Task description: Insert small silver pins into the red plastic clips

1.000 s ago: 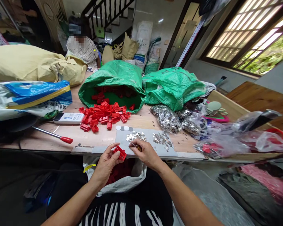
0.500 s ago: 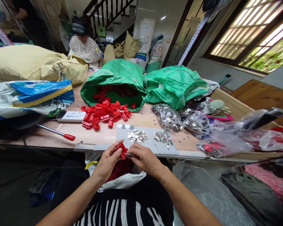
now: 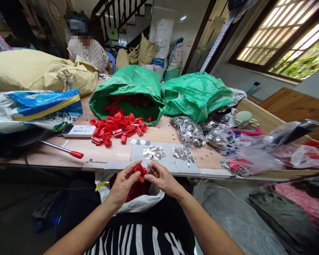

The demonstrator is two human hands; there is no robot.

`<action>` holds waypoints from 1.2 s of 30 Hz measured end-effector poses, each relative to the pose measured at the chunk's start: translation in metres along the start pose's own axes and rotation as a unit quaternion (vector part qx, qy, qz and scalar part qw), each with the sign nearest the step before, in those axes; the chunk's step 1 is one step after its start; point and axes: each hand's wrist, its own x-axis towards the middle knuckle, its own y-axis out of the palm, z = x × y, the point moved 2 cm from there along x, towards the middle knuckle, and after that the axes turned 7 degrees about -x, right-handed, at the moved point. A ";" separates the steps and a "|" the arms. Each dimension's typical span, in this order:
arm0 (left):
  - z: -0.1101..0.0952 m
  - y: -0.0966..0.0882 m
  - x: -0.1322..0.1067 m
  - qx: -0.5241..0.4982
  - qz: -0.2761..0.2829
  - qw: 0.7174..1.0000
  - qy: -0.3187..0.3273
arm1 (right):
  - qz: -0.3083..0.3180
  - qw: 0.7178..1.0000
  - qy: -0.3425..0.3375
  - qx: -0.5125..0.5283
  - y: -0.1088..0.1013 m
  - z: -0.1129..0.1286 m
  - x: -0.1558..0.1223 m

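My left hand (image 3: 123, 184) pinches a red plastic part (image 3: 140, 172) between thumb and fingers, just off the table's front edge. Close on its right, my right hand (image 3: 162, 179) is closed round a small pointed tool (image 3: 154, 172) with a yellowish-brown handle, its thin tip pointing up and away from the part. My right thumb is near or against the red part; which, I cannot tell. Below both hands a white bag (image 3: 146, 204) on my lap holds more red parts (image 3: 136, 191). Two piles of small silvery metal pieces (image 3: 154, 152) lie on a grey sheet (image 3: 136, 156) beyond my hands.
Red parts (image 3: 114, 127) spill from an open green sack (image 3: 133, 79). A red-tipped lever (image 3: 76, 154) and a white box (image 3: 79, 131) lie left. Plastic bags of metal pieces (image 3: 188, 131) and a wooden tray (image 3: 276, 173) stand right. Another person (image 3: 86, 53) sits across the table.
The tool's tip has come away from the red part and swung upward in my right hand. My left hand keeps the part, now tilted slightly differently. The view has shifted a little.
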 end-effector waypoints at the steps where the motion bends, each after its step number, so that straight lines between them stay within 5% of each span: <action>1: 0.002 0.000 0.000 0.009 0.002 1.000 0.000 | 0.004 1.000 0.006 0.024 0.001 -0.003 0.001; 4: 0.005 -0.003 0.003 0.054 -0.002 0.998 0.020 | 0.010 0.998 0.022 0.051 0.003 -0.007 0.003; 7: 0.002 -0.008 0.010 0.146 -0.012 0.986 0.086 | -0.011 0.999 0.009 -0.033 -0.001 -0.006 0.004; 14: -0.009 -0.022 0.030 0.405 -0.038 0.891 0.202 | -0.058 0.967 -0.027 -0.247 -0.012 -0.008 0.006; 25: -0.013 -0.024 0.045 0.470 0.025 0.863 0.185 | -0.045 0.949 -0.035 -0.311 -0.012 -0.012 0.011; 36: -0.016 -0.025 0.048 0.463 0.037 0.868 0.176 | -0.024 0.954 -0.050 -0.294 -0.013 -0.013 0.014</action>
